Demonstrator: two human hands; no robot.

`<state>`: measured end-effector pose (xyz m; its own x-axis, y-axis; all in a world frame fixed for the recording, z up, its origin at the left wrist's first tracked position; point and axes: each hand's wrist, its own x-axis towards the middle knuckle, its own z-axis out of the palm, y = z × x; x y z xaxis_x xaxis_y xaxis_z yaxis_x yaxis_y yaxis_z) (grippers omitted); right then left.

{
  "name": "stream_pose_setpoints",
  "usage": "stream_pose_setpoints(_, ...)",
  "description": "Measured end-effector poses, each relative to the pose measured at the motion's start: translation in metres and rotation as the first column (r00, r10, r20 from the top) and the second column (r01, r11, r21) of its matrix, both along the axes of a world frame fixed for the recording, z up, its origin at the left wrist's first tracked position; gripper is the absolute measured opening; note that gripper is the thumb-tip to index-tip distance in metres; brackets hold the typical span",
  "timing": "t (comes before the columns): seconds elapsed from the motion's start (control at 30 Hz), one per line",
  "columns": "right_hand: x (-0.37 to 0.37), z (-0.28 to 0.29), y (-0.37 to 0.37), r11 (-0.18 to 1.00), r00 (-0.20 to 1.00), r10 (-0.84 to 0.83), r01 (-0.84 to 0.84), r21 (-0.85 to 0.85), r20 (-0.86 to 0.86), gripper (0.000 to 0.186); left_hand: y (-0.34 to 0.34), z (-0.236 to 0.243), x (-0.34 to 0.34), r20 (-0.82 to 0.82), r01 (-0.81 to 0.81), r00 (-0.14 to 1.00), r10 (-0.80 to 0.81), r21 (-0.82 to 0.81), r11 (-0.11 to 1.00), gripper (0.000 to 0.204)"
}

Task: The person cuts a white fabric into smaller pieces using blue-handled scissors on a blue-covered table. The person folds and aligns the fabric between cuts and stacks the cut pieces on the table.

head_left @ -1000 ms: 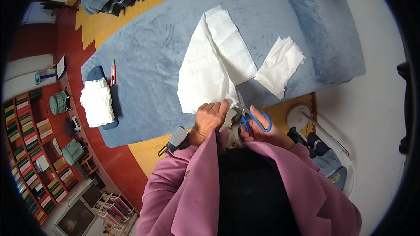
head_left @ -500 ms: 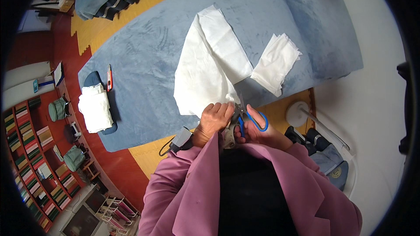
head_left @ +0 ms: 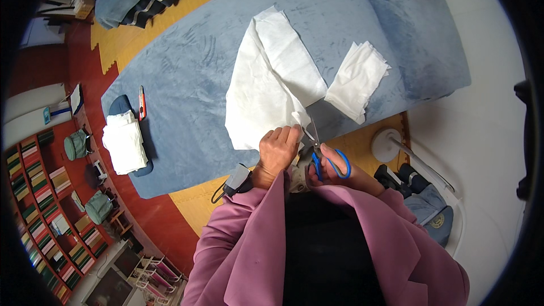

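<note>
Just below the frame's centre, my right hand (head_left: pixel 343 174) grips the blue-handled scissors (head_left: pixel 317 145), slightly open (tips away from me, sensibly). My left hand (head_left: pixel 277 150) pinches the large white cloth (head_left: pixel 258 88) by its near edge, presumably to steady it. Folded white pieces (head_left: pixel 358 82) lie right of centre, perhaps to avoid mixing.

The bed (head_left: pixel 187 90) leaves open passage between the utility knife (head_left: pixel 142 105) at left and the spread white cloth (head_left: pixel 255 93); the folded white cloth (head_left: pixel 357 82) obstructs the right.
</note>
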<state>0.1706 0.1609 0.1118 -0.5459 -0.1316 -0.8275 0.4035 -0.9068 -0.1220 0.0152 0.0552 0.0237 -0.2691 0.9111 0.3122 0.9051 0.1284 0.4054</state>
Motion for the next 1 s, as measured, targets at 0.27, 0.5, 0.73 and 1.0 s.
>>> stream_pose_setpoints(0.27, 0.003, -0.007, 0.006, 0.994, 0.998, 0.053, -0.049, 0.099, -0.042, 0.055, 0.002, 0.007, 0.0, 0.043, 0.072, 0.996, -0.074, 0.046, 0.996, 0.029)
stream_pose_setpoints(0.5, -0.009, 0.0, 0.01, 0.99, 1.0, 0.0, 0.003, 0.142, -0.021, 0.055, 0.003, 0.01, 0.003, 0.052, 0.181, 0.981, -0.189, 0.132, 0.975, 0.026)
stream_pose_setpoints(0.73, -0.002, -0.028, 0.028, 0.977, 0.979, -0.197, 0.2, 0.078, -0.045, 0.055, -0.016, 0.013, 0.003, 0.028, 0.195, 0.979, -0.203, 0.173, 0.965, 0.032)
stream_pose_setpoints(1.0, 0.019, -0.041, 0.108, 0.899, 0.897, -0.421, 0.433, 0.073, -0.137, 0.041, -0.058, 0.018, -0.015, 0.125, 0.193, 0.97, -0.207, 0.119, 0.974, 0.031)
